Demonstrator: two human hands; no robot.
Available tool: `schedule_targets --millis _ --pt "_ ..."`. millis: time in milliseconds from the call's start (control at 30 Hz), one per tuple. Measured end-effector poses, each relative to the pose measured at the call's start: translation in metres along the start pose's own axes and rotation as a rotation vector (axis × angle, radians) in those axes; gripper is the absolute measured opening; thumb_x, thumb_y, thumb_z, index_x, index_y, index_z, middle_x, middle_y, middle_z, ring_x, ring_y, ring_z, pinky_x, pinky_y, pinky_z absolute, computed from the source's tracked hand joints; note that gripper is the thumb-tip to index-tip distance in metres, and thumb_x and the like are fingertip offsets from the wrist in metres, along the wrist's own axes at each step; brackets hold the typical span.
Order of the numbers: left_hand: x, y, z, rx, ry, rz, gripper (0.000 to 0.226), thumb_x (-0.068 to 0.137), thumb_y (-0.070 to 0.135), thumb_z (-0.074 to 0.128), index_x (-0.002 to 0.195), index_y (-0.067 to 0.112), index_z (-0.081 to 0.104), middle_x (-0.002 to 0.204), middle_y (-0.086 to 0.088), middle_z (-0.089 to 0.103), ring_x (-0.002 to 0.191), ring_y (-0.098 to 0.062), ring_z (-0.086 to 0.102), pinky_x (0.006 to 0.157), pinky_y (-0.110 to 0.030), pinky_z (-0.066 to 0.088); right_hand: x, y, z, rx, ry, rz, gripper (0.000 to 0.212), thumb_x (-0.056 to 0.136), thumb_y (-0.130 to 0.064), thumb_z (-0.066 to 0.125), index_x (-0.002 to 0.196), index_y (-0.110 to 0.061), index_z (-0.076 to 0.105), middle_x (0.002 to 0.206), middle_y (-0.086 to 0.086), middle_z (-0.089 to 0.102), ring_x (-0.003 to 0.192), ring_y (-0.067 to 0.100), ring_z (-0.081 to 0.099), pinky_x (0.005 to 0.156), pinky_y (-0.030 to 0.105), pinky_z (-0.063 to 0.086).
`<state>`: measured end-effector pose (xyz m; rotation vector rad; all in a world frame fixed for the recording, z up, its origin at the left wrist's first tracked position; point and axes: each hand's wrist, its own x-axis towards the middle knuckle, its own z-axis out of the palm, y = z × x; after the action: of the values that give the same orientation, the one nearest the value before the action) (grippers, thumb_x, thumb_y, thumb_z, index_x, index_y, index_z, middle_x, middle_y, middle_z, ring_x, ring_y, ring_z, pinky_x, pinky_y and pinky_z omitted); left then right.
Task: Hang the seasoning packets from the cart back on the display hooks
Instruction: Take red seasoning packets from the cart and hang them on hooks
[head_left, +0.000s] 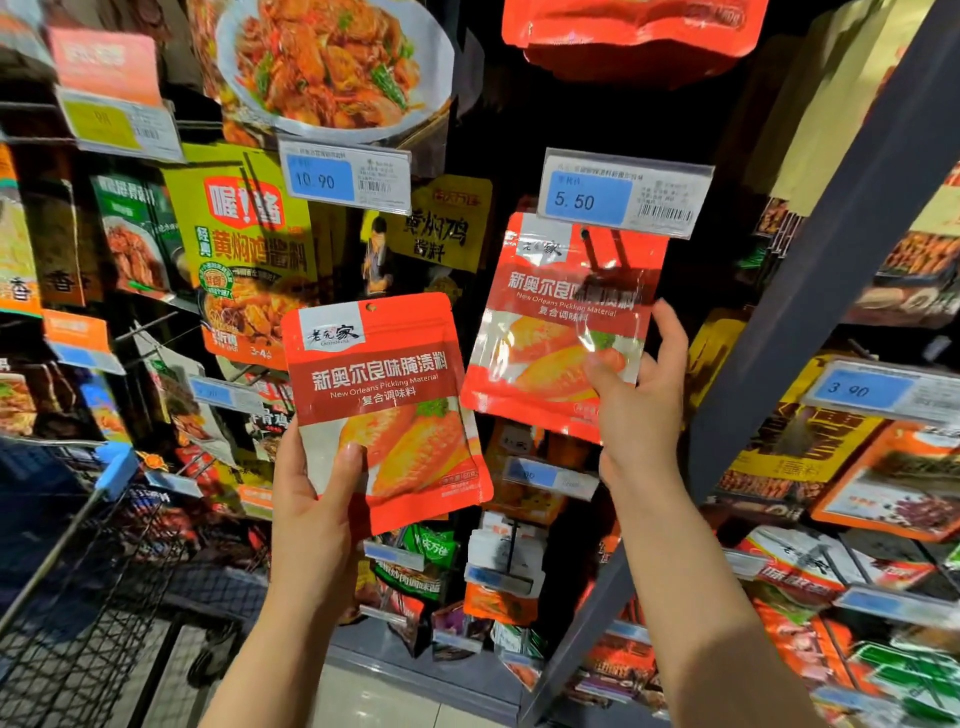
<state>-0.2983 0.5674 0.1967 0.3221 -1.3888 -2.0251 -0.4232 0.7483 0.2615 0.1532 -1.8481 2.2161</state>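
Nearest, a red seasoning packet (384, 410) is held upright in the left hand (311, 493), thumb curled over its lower front. Just beyond, a second matching packet (558, 332) is pinched at its lower right corner by the right hand (641, 415), its top raised to the display hook (605, 249) beneath the 5.50 price tag (623, 192). At lower left a wire cart (78, 597) is seen. Behind, a dark pegboard wall is crowded with hanging sauce packets (244, 249), bounded by a grey upright post (810, 291).
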Motion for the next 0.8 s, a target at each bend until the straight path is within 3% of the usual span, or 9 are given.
schedule_targets --millis 100,167,200,267,367,467,533,667,800 --pt "0.0 -0.001 -0.012 0.107 0.026 0.037 0.036 0.099 0.024 0.056 0.132 0.036 0.051 0.129 -0.014 0.061 0.105 -0.05 0.058 0.072 -0.052 0.051 0.033 0.007 0.011 -0.022 0.051 0.035 0.066 0.087 0.004 0.06 0.134 -0.04 0.043 0.129 0.002 0.061 0.118 0.019 0.059 0.099 0.046 0.051" --pt "0.002 0.001 -0.014 0.135 0.044 0.068 0.034 0.101 0.019 0.054 0.121 0.046 0.056 0.126 -0.013 0.062 0.099 -0.044 0.058 0.067 -0.048 0.051 0.051 0.01 0.015 -0.061 0.082 0.057 0.069 0.088 0.006 0.058 0.141 -0.034 0.041 0.118 -0.006 0.061 0.111 0.015 0.059 0.087 0.032 0.054" --pt "0.003 0.002 -0.013 0.134 0.052 0.082 0.039 0.101 0.014 0.052 0.116 0.05 0.059 0.127 -0.011 0.062 0.103 -0.039 0.06 0.074 -0.048 0.054 0.057 0.011 0.016 -0.103 0.091 0.06 0.069 0.09 0.005 0.057 0.144 -0.033 0.04 0.109 -0.013 0.06 0.105 0.011 0.058 0.076 0.023 0.05" --pt "0.003 0.003 -0.013 0.137 0.043 0.09 0.045 0.101 0.01 0.05 0.112 0.052 0.06 0.129 -0.012 0.061 0.101 -0.033 0.063 0.077 -0.035 0.055 0.062 0.012 0.016 -0.214 0.108 0.041 0.066 0.093 0.001 0.056 0.146 -0.033 0.036 0.099 -0.02 0.056 0.098 0.01 0.058 0.067 0.019 0.042" --pt "0.003 0.001 -0.011 0.09 0.016 0.053 0.043 0.1 0.01 0.05 0.132 0.039 0.053 0.137 -0.011 0.057 0.111 -0.032 0.061 0.069 -0.022 0.056 0.051 0.018 0.01 -0.446 0.074 0.032 0.068 0.096 -0.013 0.058 0.15 -0.038 0.026 0.129 -0.005 0.052 0.108 0.017 0.055 0.081 0.03 0.047" --pt "-0.001 0.0 0.001 0.028 -0.027 0.005 0.041 0.098 0.006 0.05 0.134 0.026 0.05 0.126 0.003 0.065 0.105 -0.008 0.067 0.072 -0.016 0.055 0.022 0.022 0.0 -0.583 -0.004 -0.026 0.07 0.095 -0.025 0.062 0.151 -0.036 0.023 0.154 0.0 0.028 0.137 0.021 0.038 0.103 0.034 0.038" --pt "-0.001 -0.002 0.011 0.011 -0.079 -0.027 0.043 0.088 0.017 0.059 0.129 0.03 0.053 0.121 0.009 0.068 0.102 -0.003 0.067 0.074 -0.015 0.054 -0.002 0.02 -0.005 -0.463 -0.12 -0.059 0.068 0.094 -0.031 0.063 0.151 -0.037 0.025 0.15 -0.006 0.033 0.135 0.014 0.04 0.105 0.029 0.036" --pt "-0.001 -0.008 0.033 -0.028 -0.206 -0.082 0.044 0.086 0.017 0.057 0.126 0.034 0.055 0.119 0.009 0.07 0.11 -0.008 0.066 0.081 -0.018 0.053 -0.056 0.017 -0.008 -0.104 -0.355 0.204 0.081 0.076 -0.046 0.073 0.143 -0.052 0.027 0.138 -0.006 0.052 0.119 0.007 0.055 0.1 0.033 0.047" --pt "-0.006 -0.011 0.056 -0.024 -0.336 -0.111 0.043 0.087 0.015 0.059 0.125 0.035 0.056 0.112 0.009 0.072 0.105 -0.008 0.067 0.08 -0.017 0.053 -0.074 0.016 -0.019 -0.033 -0.24 0.097 0.078 0.083 -0.004 0.074 0.131 -0.055 0.04 0.131 -0.002 0.061 0.118 0.013 0.061 0.097 0.041 0.053"
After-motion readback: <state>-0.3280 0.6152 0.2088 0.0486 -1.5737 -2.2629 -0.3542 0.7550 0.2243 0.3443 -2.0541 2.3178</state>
